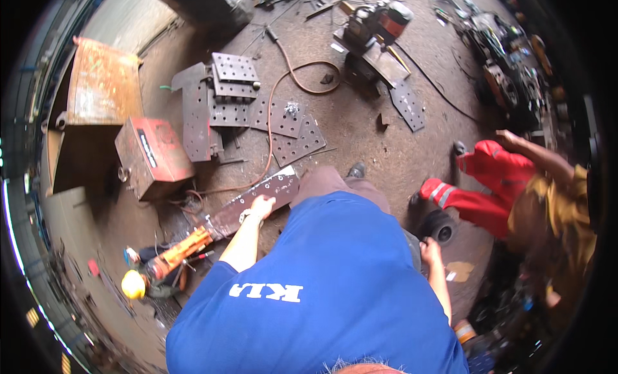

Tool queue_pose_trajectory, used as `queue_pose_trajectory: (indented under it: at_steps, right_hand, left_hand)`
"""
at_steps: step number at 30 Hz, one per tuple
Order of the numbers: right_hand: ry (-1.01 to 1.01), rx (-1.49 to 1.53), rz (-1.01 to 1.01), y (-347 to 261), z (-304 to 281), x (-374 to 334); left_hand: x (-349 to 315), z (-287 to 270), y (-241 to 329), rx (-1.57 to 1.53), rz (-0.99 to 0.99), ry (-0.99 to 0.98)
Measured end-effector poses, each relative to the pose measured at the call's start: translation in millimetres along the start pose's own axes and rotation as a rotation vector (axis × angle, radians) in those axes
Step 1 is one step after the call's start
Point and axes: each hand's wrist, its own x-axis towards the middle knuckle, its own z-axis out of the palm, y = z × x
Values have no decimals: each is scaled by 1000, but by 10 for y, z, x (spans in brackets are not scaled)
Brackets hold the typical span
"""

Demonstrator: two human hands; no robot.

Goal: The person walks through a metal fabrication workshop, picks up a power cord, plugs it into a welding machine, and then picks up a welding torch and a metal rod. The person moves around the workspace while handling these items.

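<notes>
Rests the left hand (261, 208) against a long dark plate (281, 190) with holes, slanting just left of the brown trousers (322, 186); cannot tell that grip, grasping or merely touching. Hangs the right hand (430, 250) near a black wheel (443, 231); cannot tell that grip, clenched or released. Has, beyond the plate, a red box (164, 156) and a brown hose (270, 139).

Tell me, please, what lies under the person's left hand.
A long dark plate with pale spots shows around the left hand; whatever lies directly beneath it is covered, so contact there cannot be confirmed.
</notes>
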Motion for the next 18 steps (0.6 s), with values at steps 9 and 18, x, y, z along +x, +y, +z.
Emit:
queue_pose_trajectory:
  at_steps: [9, 18]
  right_hand:
    - [419, 425, -221, -1285, -2838, 2269]
    - [-136, 304, -162, -2550, -2708, 3038]
  left_hand:
    - [-283, 316, 509, -34, -397, -210]
    - [1851, -697, 2850, -491, -33, -5]
